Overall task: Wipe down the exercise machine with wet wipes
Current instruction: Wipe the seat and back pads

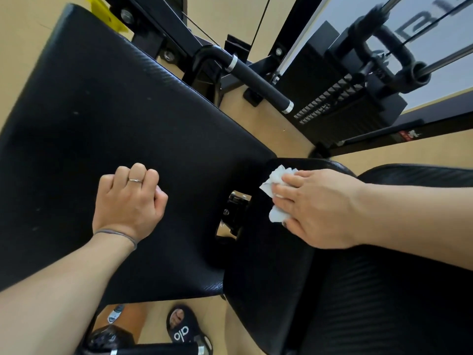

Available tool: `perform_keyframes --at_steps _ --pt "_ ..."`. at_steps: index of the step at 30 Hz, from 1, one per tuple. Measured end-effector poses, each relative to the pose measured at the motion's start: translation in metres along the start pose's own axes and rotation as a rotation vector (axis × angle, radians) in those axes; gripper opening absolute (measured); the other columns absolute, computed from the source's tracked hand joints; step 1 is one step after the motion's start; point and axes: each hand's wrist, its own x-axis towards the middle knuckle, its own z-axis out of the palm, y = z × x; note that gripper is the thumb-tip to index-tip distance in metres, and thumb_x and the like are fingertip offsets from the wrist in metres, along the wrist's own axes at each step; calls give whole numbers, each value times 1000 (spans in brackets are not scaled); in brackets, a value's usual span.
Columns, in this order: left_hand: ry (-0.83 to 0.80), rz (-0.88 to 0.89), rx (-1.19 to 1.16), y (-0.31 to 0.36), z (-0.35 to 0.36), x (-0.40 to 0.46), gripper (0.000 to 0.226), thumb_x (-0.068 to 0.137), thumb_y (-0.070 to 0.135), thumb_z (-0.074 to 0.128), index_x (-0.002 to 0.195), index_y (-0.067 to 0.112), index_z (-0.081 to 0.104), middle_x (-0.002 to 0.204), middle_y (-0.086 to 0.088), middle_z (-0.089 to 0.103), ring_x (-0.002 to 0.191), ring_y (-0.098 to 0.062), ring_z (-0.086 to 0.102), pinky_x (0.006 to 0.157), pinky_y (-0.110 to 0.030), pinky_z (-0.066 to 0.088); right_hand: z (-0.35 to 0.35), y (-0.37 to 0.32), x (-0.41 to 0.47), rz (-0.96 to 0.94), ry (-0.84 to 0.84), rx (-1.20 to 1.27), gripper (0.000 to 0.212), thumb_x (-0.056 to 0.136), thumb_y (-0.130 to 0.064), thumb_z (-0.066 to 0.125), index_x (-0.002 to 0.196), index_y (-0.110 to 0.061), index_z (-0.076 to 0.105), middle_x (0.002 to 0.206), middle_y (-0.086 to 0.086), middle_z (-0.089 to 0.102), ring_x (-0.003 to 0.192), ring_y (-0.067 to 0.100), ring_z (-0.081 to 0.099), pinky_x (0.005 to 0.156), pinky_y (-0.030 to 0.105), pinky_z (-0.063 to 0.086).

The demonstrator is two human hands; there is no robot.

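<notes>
Right hand (320, 208) flat on wipe (277, 190), center-right pad edge – left (129, 201) fisted, empty – wipe could snag in hinge gap (230, 216).

My right hand (320, 208) covers most of the wet wipe (277, 187); only its crumpled left part shows. My left hand (129, 201) is curled, its fingertips tucked out of sight. The back pad (115, 139) runs off the left edge, the seat pad (384, 303) off the right and bottom. Lettering on the panel (435, 16) is blurred and cropped. The weight stack (332, 103) markings are too small to read.
</notes>
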Motion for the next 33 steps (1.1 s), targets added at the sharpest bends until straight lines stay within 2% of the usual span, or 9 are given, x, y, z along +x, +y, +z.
perform_keyframes --at_steps 2,6,8,11,15,22,25,29,33 --pt "7 -1 -1 1 0 0 18 95 23 41 89 8 48 87 -9 42 77 -32 41 68 -44 31 -3 1 -12 10 -9 -20 70 103 -46 7 158 -7 25 165 14 22 149 31 25 123 44 20" --pt "3 -9 3 1 -1 0 17 95 23 40 88 8 47 86 -9 42 77 -31 41 67 -44 31 -6 3 18 68 -63 24 68 107 -46 8 162 -8 5 170 15 -3 157 31 -2 127 45 6" --pt "9 -6 -8 1 -1 0 17 95 23 39 87 9 46 85 -9 41 76 -31 40 67 -43 30 -8 5 45 130 -91 41 67 107 -46 8 162 -7 0 169 15 -8 157 32 -6 127 44 4" --pt "3 -6 -8 0 -1 0 17 95 23 40 88 9 46 86 -9 41 77 -31 40 67 -43 30 -10 -5 56 206 -117 -13 67 108 -43 12 161 -3 3 169 20 -3 156 38 0 127 46 9" --pt "-43 -12 -5 1 -4 1 18 95 23 40 89 8 46 87 -10 41 77 -32 41 67 -44 31 -5 -27 21 273 -96 -117 73 106 -50 15 157 2 21 157 23 28 143 41 28 119 47 24" --pt "-50 -9 -2 1 -5 1 20 96 25 37 90 9 47 87 -9 42 77 -31 41 66 -43 31 -4 -14 45 423 -43 -2 77 107 -49 13 157 9 4 164 29 11 148 45 20 122 47 20" --pt "-48 -15 -8 1 -4 1 19 95 25 39 89 9 47 87 -9 42 77 -31 41 66 -43 31 -14 -9 70 495 -47 171 76 107 -50 15 155 8 18 155 28 28 139 40 36 115 43 30" --pt "-26 -16 -5 1 -2 1 19 94 25 40 88 9 48 87 -9 43 77 -31 41 66 -42 31 -22 -2 99 546 2 509 58 109 -41 21 148 -2 40 144 23 42 133 37 43 103 41 39" --pt "-11 -20 1 2 -2 1 18 93 24 41 87 10 49 87 -8 43 76 -30 42 66 -42 31 -25 15 136 721 246 1242 50 105 -38 30 140 -5 45 137 16 51 125 34 51 92 43 42"
